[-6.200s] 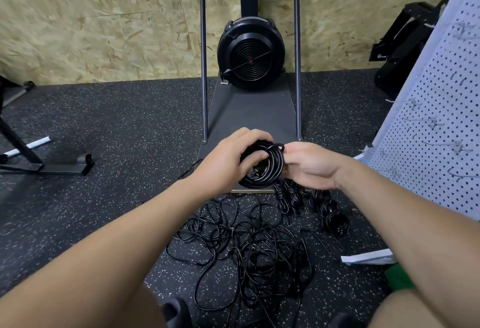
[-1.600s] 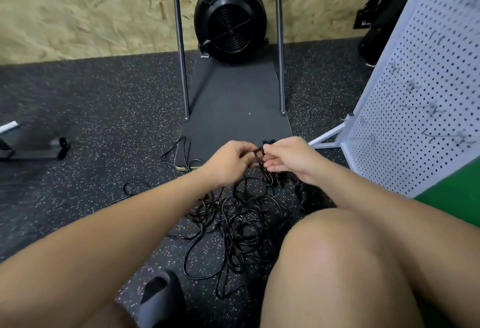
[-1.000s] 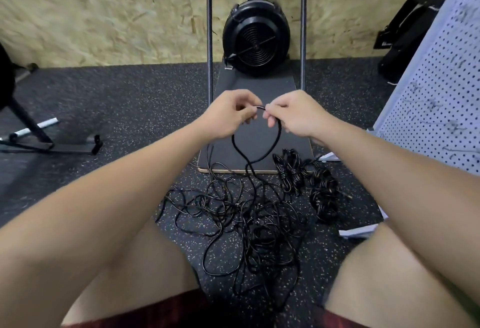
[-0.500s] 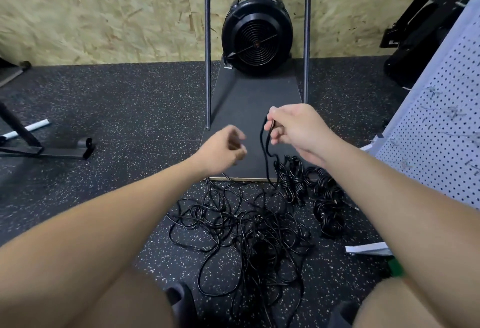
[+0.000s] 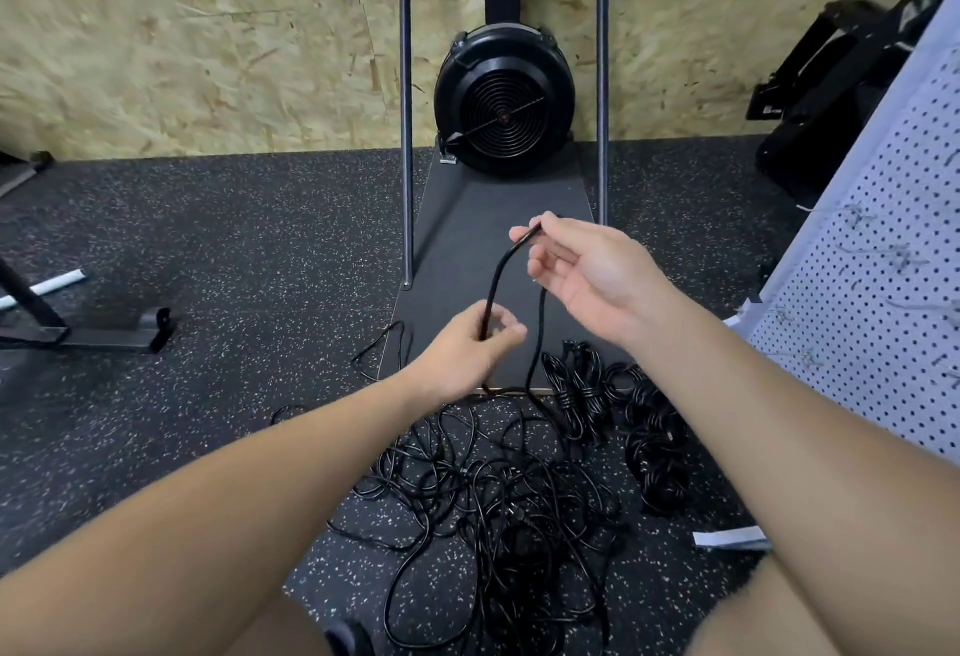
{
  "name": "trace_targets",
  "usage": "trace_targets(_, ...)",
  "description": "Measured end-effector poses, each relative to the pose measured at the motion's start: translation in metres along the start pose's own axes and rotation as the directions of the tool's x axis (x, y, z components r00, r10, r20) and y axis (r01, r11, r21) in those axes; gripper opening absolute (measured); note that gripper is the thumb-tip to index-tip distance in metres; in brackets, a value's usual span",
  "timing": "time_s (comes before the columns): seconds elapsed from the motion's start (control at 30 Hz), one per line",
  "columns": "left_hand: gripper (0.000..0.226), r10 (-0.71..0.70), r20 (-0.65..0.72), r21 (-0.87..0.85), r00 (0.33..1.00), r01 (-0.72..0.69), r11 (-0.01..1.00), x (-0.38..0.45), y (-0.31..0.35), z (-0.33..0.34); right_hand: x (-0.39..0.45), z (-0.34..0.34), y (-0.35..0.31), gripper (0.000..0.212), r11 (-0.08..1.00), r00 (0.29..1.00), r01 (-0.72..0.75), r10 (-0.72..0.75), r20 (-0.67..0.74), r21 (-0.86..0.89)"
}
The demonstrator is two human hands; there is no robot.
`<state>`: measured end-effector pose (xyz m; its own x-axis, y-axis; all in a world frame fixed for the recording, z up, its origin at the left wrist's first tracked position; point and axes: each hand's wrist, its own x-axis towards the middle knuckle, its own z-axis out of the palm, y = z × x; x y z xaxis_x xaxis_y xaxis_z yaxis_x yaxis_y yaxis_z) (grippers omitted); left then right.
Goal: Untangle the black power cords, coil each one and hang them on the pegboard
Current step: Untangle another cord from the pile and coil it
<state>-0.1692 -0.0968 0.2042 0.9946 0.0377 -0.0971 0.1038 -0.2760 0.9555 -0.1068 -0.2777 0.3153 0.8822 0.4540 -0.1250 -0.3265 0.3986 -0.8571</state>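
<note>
A tangle of black power cords [image 5: 493, 515] lies on the speckled floor between my knees. Several coiled cords [image 5: 618, 406] lie just right of it. My right hand [image 5: 587, 276] pinches the top of a loop of one black cord [image 5: 496, 281], held up above the pile. Lower down, my left hand [image 5: 467, 349] grips one strand of that same cord. The other strand hangs free down to the tangle. The white pegboard [image 5: 883, 302] with metal hooks stands at the right; no cord is seen on it.
A black fan machine [image 5: 504, 99] on a dark platform [image 5: 483, 250] with two upright steel poles stands ahead against the wood-chip wall. A black metal stand foot [image 5: 104, 333] is at the left. Black equipment sits at the far right behind the pegboard.
My left hand was off the cord half a second ago; it has moved in below my right hand and taken hold of one strand. The right hand still holds the loop up.
</note>
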Motion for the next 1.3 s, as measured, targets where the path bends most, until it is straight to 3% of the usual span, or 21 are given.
trace_targets(0.17, 0.066, -0.042, 0.099, 0.258, 0.994, 0.015, 0.966, -0.004, -0.007, 0.014, -0.009, 0.009, 0.006, 0.017, 0.999, 0.997, -0.024, 0.027, 0.066, -0.045)
trace_targets(0.27, 0.049, -0.044, 0.092, 0.256, 0.995, 0.019, 0.966, -0.001, -0.005, 0.017, -0.012, 0.013, 0.006, 0.015, 1.0, 0.994, -0.017, 0.019, 0.111, -0.022)
trace_targets(0.37, 0.018, -0.008, 0.101, 0.153, 0.995, -0.008, 0.988, -0.001, 0.0, 0.022, -0.015, 0.015, 0.003, 0.016, 1.0, 0.987, 0.004, 0.0, 0.161, -0.027)
trace_targets(0.47, 0.033, -0.005, 0.092, 0.146, 0.996, -0.008, 0.989, -0.004, 0.007, 0.026, -0.018, 0.01, 0.0, 0.025, 0.973, 0.987, 0.068, -0.032, 0.16, -0.22)
trace_targets(0.57, 0.035, 0.002, 0.036, 0.117, 0.999, -0.007, 0.993, 0.0, 0.02, 0.017, -0.02, -0.004, -0.006, 0.029, 0.775, 0.986, 0.165, -0.145, 0.083, -0.61)
trace_targets(0.67, 0.028, -0.007, -0.045, 0.021, 0.999, 0.008, 1.0, 0.004, 0.043, 0.002, -0.022, -0.026, -0.004, 0.026, 0.589, 0.992, 0.089, -0.124, 0.019, -0.803)
trace_targets(0.77, 0.027, -0.011, -0.066, -0.007, 0.998, 0.011, 1.0, 0.006, 0.064, -0.011, -0.02, -0.052, 0.018, 0.012, 0.36, 0.995, -0.012, 0.1, 0.026, -0.933)
trace_targets(0.83, 0.028, 0.003, -0.081, -0.005, 0.997, -0.003, 1.0, 0.008, 0.071, -0.014, -0.02, -0.064, 0.037, 0.033, 0.249, 0.953, 0.017, 0.288, 0.091, -0.968)
trace_targets(0.9, 0.03, 0.008, -0.1, 0.013, 0.995, -0.007, 1.0, 0.009, 0.076, -0.015, -0.021, -0.067, 0.052, 0.04, 0.193, 0.92, 0.078, 0.364, 0.146, -0.978)
trace_targets(1.07, 0.028, -0.017, -0.132, -0.075, 0.991, 0.007, 0.997, 0.014, 0.085, -0.018, -0.02, -0.074, 0.067, 0.016, 0.229, 0.935, -0.002, 0.345, 0.079, -0.973)
trace_targets(1.2, 0.022, -0.043, -0.161, -0.088, 0.986, 0.029, 0.996, 0.016, 0.083, -0.028, -0.03, -0.08, 0.064, 0.03, 0.275, 0.885, -0.055, 0.458, 0.081, -0.96)
trace_targets(1.3, 0.027, -0.056, -0.182, -0.041, 0.982, 0.049, 0.998, 0.017, 0.077, -0.036, -0.032, -0.077, 0.055, 0.027, 0.277, 0.913, -0.027, 0.399, 0.089, -0.961)
